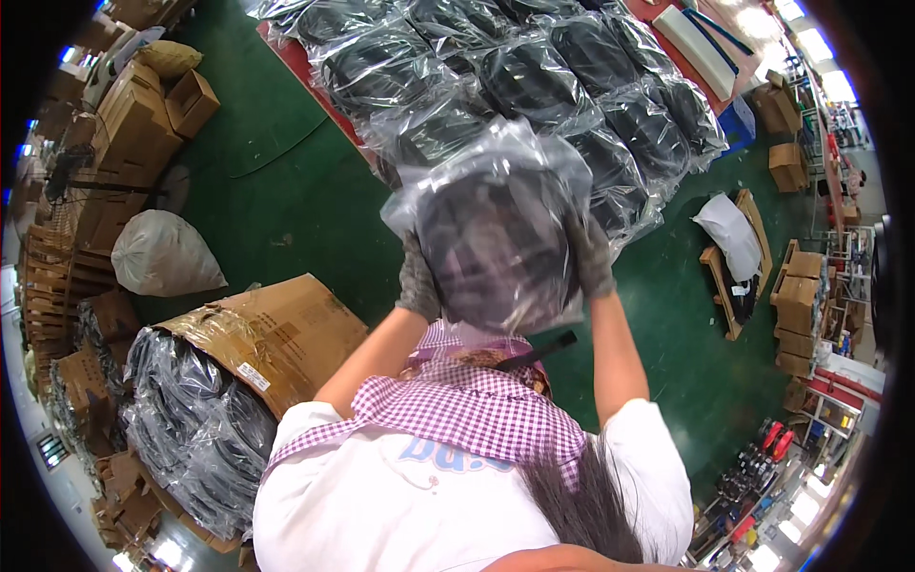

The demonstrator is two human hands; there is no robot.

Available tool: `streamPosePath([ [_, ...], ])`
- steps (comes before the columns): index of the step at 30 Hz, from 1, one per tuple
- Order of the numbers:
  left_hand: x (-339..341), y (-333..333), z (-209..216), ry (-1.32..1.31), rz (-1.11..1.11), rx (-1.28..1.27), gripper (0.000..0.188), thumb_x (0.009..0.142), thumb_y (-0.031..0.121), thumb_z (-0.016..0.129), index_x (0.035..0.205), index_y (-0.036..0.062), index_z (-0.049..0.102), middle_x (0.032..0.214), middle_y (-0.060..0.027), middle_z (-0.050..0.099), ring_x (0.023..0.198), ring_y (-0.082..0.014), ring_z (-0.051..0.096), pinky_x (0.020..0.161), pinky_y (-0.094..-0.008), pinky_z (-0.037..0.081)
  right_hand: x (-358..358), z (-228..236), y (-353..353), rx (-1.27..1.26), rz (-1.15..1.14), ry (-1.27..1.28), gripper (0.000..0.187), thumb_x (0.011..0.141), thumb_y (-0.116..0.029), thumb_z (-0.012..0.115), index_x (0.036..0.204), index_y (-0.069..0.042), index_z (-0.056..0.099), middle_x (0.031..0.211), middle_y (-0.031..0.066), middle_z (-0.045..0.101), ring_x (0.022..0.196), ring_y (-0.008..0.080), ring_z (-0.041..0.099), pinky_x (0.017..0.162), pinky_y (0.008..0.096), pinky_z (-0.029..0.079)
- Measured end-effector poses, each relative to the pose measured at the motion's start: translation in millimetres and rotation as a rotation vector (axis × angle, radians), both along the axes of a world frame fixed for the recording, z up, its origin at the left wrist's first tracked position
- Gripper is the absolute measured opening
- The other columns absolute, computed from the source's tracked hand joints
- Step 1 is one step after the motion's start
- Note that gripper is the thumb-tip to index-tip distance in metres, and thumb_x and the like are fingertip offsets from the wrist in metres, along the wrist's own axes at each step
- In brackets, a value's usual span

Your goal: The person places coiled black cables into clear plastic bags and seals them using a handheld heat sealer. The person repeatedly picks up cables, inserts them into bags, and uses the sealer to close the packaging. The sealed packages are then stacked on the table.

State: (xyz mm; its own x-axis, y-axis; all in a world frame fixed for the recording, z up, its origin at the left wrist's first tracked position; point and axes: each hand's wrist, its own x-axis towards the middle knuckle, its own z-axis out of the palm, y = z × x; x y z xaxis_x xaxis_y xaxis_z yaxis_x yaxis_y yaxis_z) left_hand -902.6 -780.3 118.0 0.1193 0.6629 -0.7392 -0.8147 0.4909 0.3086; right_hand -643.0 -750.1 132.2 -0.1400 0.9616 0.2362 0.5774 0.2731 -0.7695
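Between my two gloved hands I hold up a black rounded panel in a clear plastic bag (pixel 498 250); its exact kind I cannot make out. My left hand (pixel 417 281), in a grey glove, grips its left side. On the opposite side my right hand (pixel 591 255), gloved the same way, is closed on the edge. The bag's loose top bunches up at the far end. Just beyond, similar bagged black panels (pixel 530 78) lie in rows on a red-topped table (pixel 286 52), and the held one overlaps the nearest of them in view.
An open cardboard box (pixel 286 329) full of bagged dark parts (pixel 195 419) lies at my left. Behind it sits a stuffed pale sack (pixel 164 254). A wooden frame with white wrapping (pixel 732 238) rests on the green floor at right. Stacked cartons (pixel 799 305) line the right side.
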Motion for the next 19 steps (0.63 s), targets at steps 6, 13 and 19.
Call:
streamPosePath([
  [6,-27,117,-24,0.208,0.049,-0.100,0.065,0.076,0.063,0.031,0.113,0.0124,0.047,0.112,-0.0102,0.050,0.098,-0.0281,0.049,0.080,-0.0439,0.042,-24,-46,168,-0.288,-0.013,-0.158,0.048,0.081,-0.047,0.042,0.106,-0.008,0.053,0.091,0.0190,0.056,0.088,0.0344,0.051,0.077,0.0367,0.039],
  [13,-37,160,-46,0.354,0.184,-0.202,0.066,0.077,0.063,0.028,0.112,0.0111,0.048,0.111,-0.0100,0.051,0.099,-0.0303,0.049,0.086,-0.0454,0.038,-54,-92,214,-0.557,-0.161,-0.324,0.067,0.076,-0.062,0.031,0.111,-0.008,0.048,0.106,0.0223,0.049,0.102,0.0331,0.046,0.086,0.0397,0.035],
  [19,-72,168,-106,0.325,0.081,-0.033,0.063,0.079,0.060,0.026,0.118,0.0130,0.042,0.114,-0.0090,0.049,0.106,-0.0267,0.045,0.091,-0.0436,0.035,-39,-111,170,-0.355,-0.332,0.481,0.040,0.089,-0.030,0.034,0.112,0.000,0.045,0.106,0.0106,0.051,0.100,0.0167,0.047,0.087,0.0304,0.037],
])
